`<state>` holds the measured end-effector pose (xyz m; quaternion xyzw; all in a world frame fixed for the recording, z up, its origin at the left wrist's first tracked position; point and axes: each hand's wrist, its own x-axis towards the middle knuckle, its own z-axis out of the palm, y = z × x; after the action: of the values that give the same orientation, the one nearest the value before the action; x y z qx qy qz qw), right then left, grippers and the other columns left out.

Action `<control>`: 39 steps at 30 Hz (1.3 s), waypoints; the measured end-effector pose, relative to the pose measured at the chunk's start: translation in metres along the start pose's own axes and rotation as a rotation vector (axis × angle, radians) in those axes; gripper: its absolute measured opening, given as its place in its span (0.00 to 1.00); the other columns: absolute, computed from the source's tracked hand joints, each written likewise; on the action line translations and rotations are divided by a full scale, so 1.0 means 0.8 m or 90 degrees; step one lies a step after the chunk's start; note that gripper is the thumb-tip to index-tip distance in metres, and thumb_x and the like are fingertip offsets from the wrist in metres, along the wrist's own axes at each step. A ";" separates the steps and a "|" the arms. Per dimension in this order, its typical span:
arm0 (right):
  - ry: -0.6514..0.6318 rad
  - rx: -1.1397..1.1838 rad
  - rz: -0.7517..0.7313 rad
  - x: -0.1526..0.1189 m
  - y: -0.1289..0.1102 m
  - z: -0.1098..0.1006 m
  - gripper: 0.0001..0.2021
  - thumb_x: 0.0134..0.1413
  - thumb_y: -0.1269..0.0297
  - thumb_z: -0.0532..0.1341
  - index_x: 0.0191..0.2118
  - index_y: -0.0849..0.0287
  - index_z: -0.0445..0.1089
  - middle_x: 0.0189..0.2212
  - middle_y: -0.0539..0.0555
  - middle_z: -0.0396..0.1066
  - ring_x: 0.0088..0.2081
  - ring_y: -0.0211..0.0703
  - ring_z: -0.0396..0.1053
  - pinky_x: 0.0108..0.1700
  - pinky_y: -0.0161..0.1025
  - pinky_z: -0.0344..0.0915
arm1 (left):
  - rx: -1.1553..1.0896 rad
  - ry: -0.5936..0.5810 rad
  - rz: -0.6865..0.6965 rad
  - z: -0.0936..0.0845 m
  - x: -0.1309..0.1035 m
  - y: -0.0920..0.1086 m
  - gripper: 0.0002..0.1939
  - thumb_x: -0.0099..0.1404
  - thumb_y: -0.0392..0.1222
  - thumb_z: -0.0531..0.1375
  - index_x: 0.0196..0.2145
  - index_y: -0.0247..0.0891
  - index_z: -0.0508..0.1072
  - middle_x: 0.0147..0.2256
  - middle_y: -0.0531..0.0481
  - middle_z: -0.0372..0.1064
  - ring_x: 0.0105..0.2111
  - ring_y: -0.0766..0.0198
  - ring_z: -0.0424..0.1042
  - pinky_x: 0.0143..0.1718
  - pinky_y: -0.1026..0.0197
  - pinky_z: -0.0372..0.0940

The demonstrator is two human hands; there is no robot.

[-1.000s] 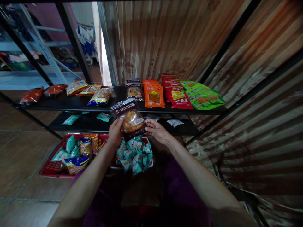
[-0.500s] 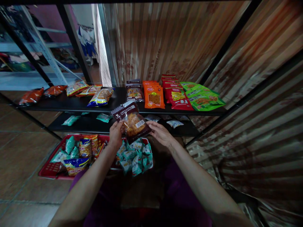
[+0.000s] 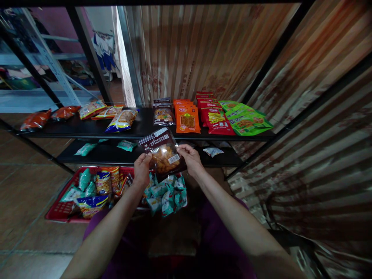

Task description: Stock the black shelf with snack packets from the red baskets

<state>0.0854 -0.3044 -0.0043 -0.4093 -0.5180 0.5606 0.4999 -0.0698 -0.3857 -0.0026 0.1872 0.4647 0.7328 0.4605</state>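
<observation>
Both hands grip a brown snack packet (image 3: 162, 155) with a checkered top, a clear window and a white barcode label. My left hand (image 3: 142, 167) pinches its left edge. At the right edge, my right hand (image 3: 190, 158) has thumb and fingers closed on it. The packet is tilted in front of the shelf edge, above small teal snack packets (image 3: 167, 193). Behind it on the upper black shelf (image 3: 145, 126) stand matching brown packets (image 3: 163, 113), orange packets (image 3: 187, 118), red packets (image 3: 216, 118) and green packets (image 3: 247, 118).
A red basket (image 3: 55, 209) with mixed snack bags stands on the floor at left. Orange bags (image 3: 36, 120) and a blue-and-yellow bag (image 3: 122, 119) lie on the upper shelf's left part. The lower shelf (image 3: 101, 155) holds a few small packets. A striped curtain (image 3: 188, 50) hangs behind.
My right hand has shifted up along the packet's right edge and grips more of it. The packet has moved slightly down and faces me a little more squarely.
</observation>
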 end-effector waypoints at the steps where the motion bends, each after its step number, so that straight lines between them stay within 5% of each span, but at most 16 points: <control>1: 0.020 -0.016 -0.016 0.000 0.003 0.002 0.09 0.41 0.56 0.65 0.27 0.55 0.70 0.20 0.45 0.62 0.24 0.35 0.57 0.29 0.35 0.55 | 0.003 0.007 0.005 0.001 -0.001 0.000 0.15 0.46 0.46 0.67 0.28 0.35 0.71 0.26 0.54 0.71 0.25 0.69 0.69 0.31 0.65 0.63; 6: 0.034 -0.195 -0.104 -0.001 0.005 0.005 0.09 0.49 0.57 0.60 0.34 0.54 0.71 0.25 0.48 0.66 0.27 0.39 0.62 0.34 0.39 0.62 | 0.047 0.033 0.026 0.006 -0.002 0.004 0.14 0.46 0.46 0.66 0.23 0.37 0.65 0.22 0.57 0.66 0.22 0.70 0.65 0.26 0.67 0.61; 9: 0.018 -0.381 -0.274 -0.014 -0.005 0.003 0.15 0.54 0.61 0.57 0.48 0.54 0.70 0.37 0.55 0.70 0.40 0.47 0.66 0.46 0.46 0.64 | 0.063 0.064 0.050 0.008 0.001 0.005 0.15 0.46 0.46 0.65 0.21 0.37 0.62 0.20 0.58 0.64 0.21 0.71 0.64 0.25 0.67 0.61; 13: -0.140 -0.555 -0.454 -0.045 -0.011 0.003 0.17 0.60 0.60 0.54 0.54 0.50 0.67 0.51 0.57 0.67 0.54 0.52 0.61 0.59 0.52 0.56 | 0.082 0.066 0.078 0.013 0.002 0.009 0.14 0.48 0.47 0.64 0.22 0.37 0.63 0.20 0.58 0.64 0.20 0.71 0.63 0.24 0.67 0.61; 20: -0.269 -0.703 -0.509 -0.080 -0.001 0.016 0.48 0.41 0.41 0.66 0.66 0.53 0.49 0.68 0.63 0.39 0.68 0.65 0.34 0.64 0.63 0.43 | 0.059 0.077 0.087 0.024 -0.006 0.022 0.14 0.48 0.46 0.65 0.26 0.37 0.65 0.23 0.55 0.68 0.23 0.69 0.67 0.27 0.66 0.64; 24: -0.240 -0.701 -0.495 -0.081 0.006 0.020 0.43 0.48 0.49 0.65 0.67 0.50 0.45 0.69 0.60 0.35 0.68 0.63 0.32 0.63 0.64 0.43 | 0.060 0.089 0.083 0.033 -0.012 0.027 0.17 0.46 0.47 0.67 0.27 0.38 0.63 0.24 0.56 0.67 0.24 0.68 0.68 0.27 0.65 0.64; 28: -0.188 -0.603 -0.486 -0.078 0.010 0.018 0.31 0.58 0.65 0.56 0.66 0.50 0.49 0.68 0.58 0.43 0.68 0.56 0.40 0.64 0.59 0.46 | 0.083 0.078 0.057 0.044 -0.024 0.034 0.18 0.47 0.48 0.68 0.28 0.37 0.65 0.25 0.55 0.67 0.27 0.67 0.69 0.30 0.64 0.66; 33: -0.087 -0.270 -0.296 -0.074 0.003 0.018 0.25 0.62 0.58 0.52 0.64 0.51 0.52 0.62 0.57 0.56 0.63 0.50 0.53 0.63 0.52 0.53 | 0.113 -0.024 0.083 0.044 -0.025 0.037 0.16 0.52 0.52 0.65 0.31 0.36 0.72 0.35 0.47 0.72 0.38 0.60 0.71 0.38 0.60 0.67; 36: -0.001 -0.020 -0.127 -0.070 -0.002 0.019 0.27 0.59 0.50 0.54 0.62 0.49 0.54 0.60 0.53 0.60 0.60 0.48 0.58 0.60 0.49 0.58 | 0.118 0.076 0.114 0.031 -0.010 0.030 0.13 0.51 0.48 0.66 0.31 0.37 0.73 0.34 0.48 0.72 0.38 0.62 0.70 0.39 0.62 0.65; 39: 0.014 0.200 0.000 -0.064 -0.002 0.021 0.29 0.53 0.49 0.58 0.60 0.47 0.56 0.56 0.53 0.65 0.55 0.50 0.66 0.53 0.50 0.66 | 0.107 0.124 0.039 0.018 0.001 0.018 0.13 0.50 0.45 0.66 0.32 0.38 0.72 0.36 0.49 0.72 0.38 0.63 0.71 0.38 0.62 0.65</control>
<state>0.0781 -0.3577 -0.0032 -0.3320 -0.4186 0.6300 0.5635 -0.0676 -0.3797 0.0165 0.1670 0.5609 0.7199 0.3732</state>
